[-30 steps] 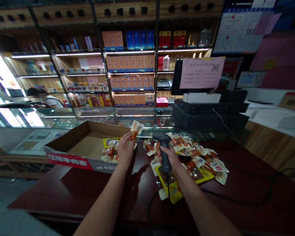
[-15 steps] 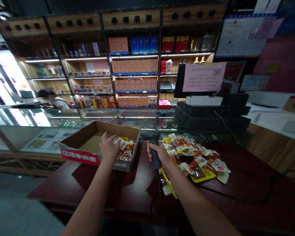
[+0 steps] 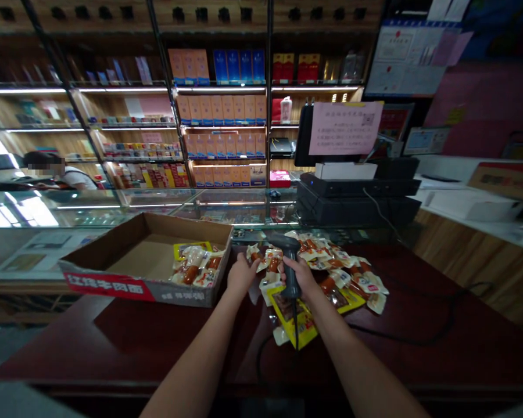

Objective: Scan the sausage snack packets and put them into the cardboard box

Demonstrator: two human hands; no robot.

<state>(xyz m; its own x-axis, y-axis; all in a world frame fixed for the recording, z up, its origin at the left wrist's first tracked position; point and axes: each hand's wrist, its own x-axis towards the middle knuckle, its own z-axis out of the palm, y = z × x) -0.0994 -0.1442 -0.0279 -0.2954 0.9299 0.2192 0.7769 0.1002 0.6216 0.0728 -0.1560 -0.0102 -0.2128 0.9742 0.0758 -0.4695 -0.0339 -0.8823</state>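
Note:
My right hand (image 3: 300, 277) grips a black handheld barcode scanner (image 3: 291, 270), its cord hanging down. Under and behind it lies a pile of clear-wrapped sausage packets (image 3: 316, 247), with a yellow flat food packet (image 3: 303, 325) at the front. At the pile's left edge is my left hand (image 3: 243, 276), thumb and fingers apart beside a small sausage packet (image 3: 255, 254); its far fingers are partly hidden. To the left stands an open cardboard box (image 3: 108, 287) with several sausage packets (image 3: 196, 267) and a yellow packet (image 3: 181, 249) in its right end.
The dark red table (image 3: 157, 342) carries all this. Behind it runs a glass display counter (image 3: 200, 203). A black cash register (image 3: 357, 200) with a pink paper sign (image 3: 344, 128) stands at the back. Another person (image 3: 70, 174) is at the far left. A black cable (image 3: 401, 339) crosses the right side.
My left hand has left the box and moved right to the edge of the packet pile. The scanner, still in my right hand, has shifted slightly right. The view has turned a little right.

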